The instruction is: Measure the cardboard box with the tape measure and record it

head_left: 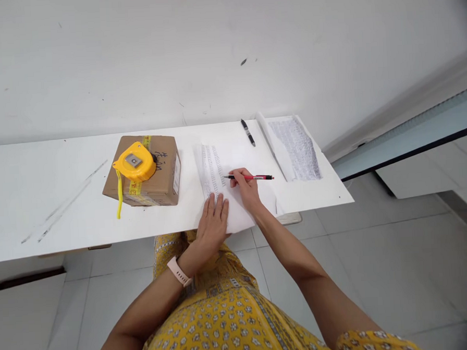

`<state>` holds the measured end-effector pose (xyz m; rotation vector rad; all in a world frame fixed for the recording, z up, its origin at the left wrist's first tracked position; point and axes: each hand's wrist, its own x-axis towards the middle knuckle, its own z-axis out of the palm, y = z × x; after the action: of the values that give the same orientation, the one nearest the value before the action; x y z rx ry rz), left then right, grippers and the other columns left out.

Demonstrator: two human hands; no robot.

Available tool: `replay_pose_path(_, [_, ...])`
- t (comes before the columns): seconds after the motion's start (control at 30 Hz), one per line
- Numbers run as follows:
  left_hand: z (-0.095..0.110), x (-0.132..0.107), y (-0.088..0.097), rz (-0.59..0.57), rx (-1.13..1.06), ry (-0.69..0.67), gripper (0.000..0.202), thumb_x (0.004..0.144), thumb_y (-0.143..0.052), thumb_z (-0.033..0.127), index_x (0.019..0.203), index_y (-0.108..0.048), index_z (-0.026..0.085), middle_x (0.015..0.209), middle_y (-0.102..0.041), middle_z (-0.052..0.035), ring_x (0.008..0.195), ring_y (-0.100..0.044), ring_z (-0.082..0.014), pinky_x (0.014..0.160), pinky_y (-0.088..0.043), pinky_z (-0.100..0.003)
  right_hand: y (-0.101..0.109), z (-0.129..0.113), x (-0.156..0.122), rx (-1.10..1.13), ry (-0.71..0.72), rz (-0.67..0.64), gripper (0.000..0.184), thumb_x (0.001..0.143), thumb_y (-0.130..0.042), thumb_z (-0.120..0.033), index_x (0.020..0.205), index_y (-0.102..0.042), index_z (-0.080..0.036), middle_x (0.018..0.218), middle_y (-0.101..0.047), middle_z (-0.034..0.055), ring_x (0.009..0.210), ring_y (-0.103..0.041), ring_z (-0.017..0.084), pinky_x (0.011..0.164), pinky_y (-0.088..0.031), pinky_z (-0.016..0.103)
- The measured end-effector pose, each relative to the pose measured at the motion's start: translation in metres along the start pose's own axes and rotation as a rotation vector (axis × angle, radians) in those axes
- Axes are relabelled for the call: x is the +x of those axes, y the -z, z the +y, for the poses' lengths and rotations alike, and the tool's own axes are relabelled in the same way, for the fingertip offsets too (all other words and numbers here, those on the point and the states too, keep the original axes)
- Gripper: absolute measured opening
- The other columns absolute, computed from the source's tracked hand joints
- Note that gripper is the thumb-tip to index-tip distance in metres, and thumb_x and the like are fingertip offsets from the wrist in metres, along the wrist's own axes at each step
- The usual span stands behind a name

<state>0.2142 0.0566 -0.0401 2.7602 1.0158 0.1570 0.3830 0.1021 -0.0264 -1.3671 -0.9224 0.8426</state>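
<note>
My right hand (246, 187) grips a red and black pen (262, 177), its tip at the end of a column of writing on a white sheet of paper (239, 212). Several narrow columns of small dark marks run down the left part of that sheet. Flat on the paper's lower left lies my left hand (214, 216), fingers stretched out and holding nothing. The sheet's near edge hangs over the front of the white table (75, 225).
Left of the paper stands a taped cardboard box (166, 173) with a yellow tape measure (134, 162) on top. A black pen (248, 133) lies behind the paper. Further right is a densely written sheet (296, 145). A wall backs the table.
</note>
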Motion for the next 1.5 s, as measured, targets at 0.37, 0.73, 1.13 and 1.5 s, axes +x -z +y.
replay_pose_path(0.37, [-0.017,0.015,0.018,0.064,-0.077,0.064,0.058,0.099,-0.045,0.049,0.145,-0.050,0.014,0.159,-0.042,-0.0165,0.148,-0.035,-0.0362,0.121,-0.027,-0.057,-0.002,0.004,0.007,-0.219,0.083,-0.117,0.025,0.091,-0.055,-0.045,0.081,-0.055,-0.022,0.069,-0.052,-0.0035,0.064,-0.047,0.014,0.063,-0.040,0.028])
replay_pose_path(0.73, [-0.016,0.012,0.029,0.024,-0.141,0.086,0.063,0.085,-0.051,0.023,0.147,-0.048,0.017,0.161,-0.038,-0.0124,0.147,-0.036,-0.0370,0.121,-0.018,-0.065,0.000,0.006,0.008,-0.310,0.137,-0.104,0.024,0.086,-0.058,-0.032,0.069,-0.043,-0.024,0.062,-0.040,-0.0062,0.058,-0.039,0.013,0.058,-0.034,0.028])
replay_pose_path(1.13, [-0.018,0.012,0.021,0.034,-0.150,0.101,0.061,0.090,-0.048,0.031,0.150,-0.044,0.020,0.165,-0.033,-0.0073,0.146,-0.034,-0.0356,0.115,-0.023,-0.066,-0.002,0.009,0.010,-0.331,0.138,-0.113,0.023,0.085,-0.058,-0.035,0.070,-0.043,-0.025,0.059,-0.044,-0.0056,0.057,-0.043,0.014,0.058,-0.035,0.029])
replay_pose_path(1.5, [-0.018,0.011,0.020,0.050,-0.162,0.096,0.061,0.089,-0.050,0.030,0.149,-0.045,0.022,0.164,-0.034,-0.0075,0.146,-0.035,-0.0362,0.116,-0.022,-0.065,-0.001,0.013,0.011,-0.356,0.148,-0.114,0.023,0.084,-0.057,-0.033,0.068,-0.042,-0.025,0.057,-0.041,-0.0061,0.056,-0.042,0.014,0.057,-0.034,0.029])
